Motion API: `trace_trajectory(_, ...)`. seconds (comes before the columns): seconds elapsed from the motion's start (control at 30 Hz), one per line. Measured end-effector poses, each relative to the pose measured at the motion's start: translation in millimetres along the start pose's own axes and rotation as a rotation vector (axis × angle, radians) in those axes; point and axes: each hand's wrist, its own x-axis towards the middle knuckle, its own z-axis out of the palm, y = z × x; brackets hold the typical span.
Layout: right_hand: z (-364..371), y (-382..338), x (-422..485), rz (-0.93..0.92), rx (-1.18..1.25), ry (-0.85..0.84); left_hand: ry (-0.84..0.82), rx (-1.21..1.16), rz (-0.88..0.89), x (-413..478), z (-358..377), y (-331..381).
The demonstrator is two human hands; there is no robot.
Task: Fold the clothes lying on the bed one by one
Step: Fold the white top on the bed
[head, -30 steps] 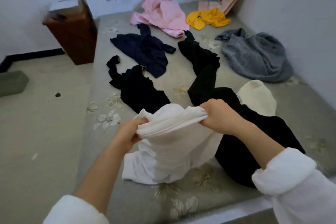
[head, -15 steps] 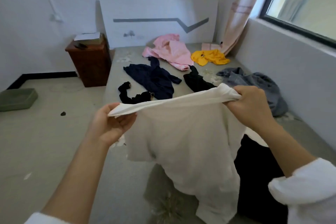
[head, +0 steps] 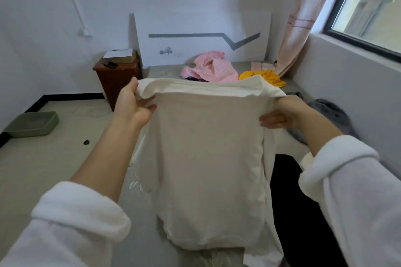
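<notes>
A white garment (head: pixel 208 158) hangs spread in the air in front of me, over the grey bed (head: pixel 138 234). My left hand (head: pixel 132 104) grips its upper left corner and my right hand (head: pixel 284 112) grips the upper right corner. The cloth hides most of the bed behind it. Above its top edge show a pink garment (head: pixel 214 69) and a yellow garment (head: pixel 264 77) at the far end of the bed. A black garment (head: pixel 297 212) lies at the lower right, and a grey garment (head: pixel 332 112) lies by the right wall.
A brown nightstand (head: pixel 117 78) with papers on it stands left of the bed head. A green tray (head: pixel 32 123) sits on the floor at the left wall. A curtain (head: pixel 301 19) hangs beside the window (head: pixel 373 4) at the right.
Both hands have lifted the white garment off the bed and pulled it wide apart, so it now hangs flat and higher, hiding the dark clothes behind.
</notes>
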Motion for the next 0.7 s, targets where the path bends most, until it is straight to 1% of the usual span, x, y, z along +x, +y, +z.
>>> trace_trajectory(0.03,4.8,-5.8,3.0,-0.009,0.129,-0.026,-0.025,-0.027,0.056,4.8,3.8,5.0)
trace_trajectory(0.07,9.4,-12.2,7.7,-0.055,0.186,-0.006,-0.044,-0.052,0.116,9.3,6.2,11.5)
trace_trajectory(0.1,13.7,-17.9,9.3,-0.136,0.195,0.063,-0.064,-0.075,0.174,13.1,8.3,18.9)
trace_trajectory(0.2,22.6,-24.8,10.4,-0.492,0.096,0.319,-0.175,-0.092,0.332,16.9,9.1,39.8)
trace_trajectory(0.23,23.9,-22.6,7.7,-0.608,0.030,0.369,-0.197,-0.076,0.379,14.6,6.3,45.1)
trace_trajectory(0.3,25.0,-10.3,2.3,-0.765,-0.074,0.409,-0.250,-0.021,0.459,2.8,-5.7,49.9)
trace_trajectory(0.33,25.3,-1.3,0.4,-0.791,-0.111,0.410,-0.284,0.005,0.477,-4.2,-16.3,48.1)
trace_trajectory(0.43,27.1,36.3,-8.9,-0.758,-0.271,0.391,-0.337,0.125,0.473,-27.1,-64.0,25.8)
trace_trajectory(0.53,34.6,88.3,-19.8,-0.737,-0.421,0.281,-0.258,0.188,0.400,-52.2,-126.4,-14.7)
trace_trajectory(0.63,49.1,147.8,-18.7,-0.620,-0.539,0.105,-0.104,0.203,0.189,-74.3,-186.8,-66.0)
trace_trajectory(0.7,61.4,190.8,-13.8,-0.493,-0.678,-0.018,0.040,0.302,-0.031,-82.9,-225.3,-101.8)
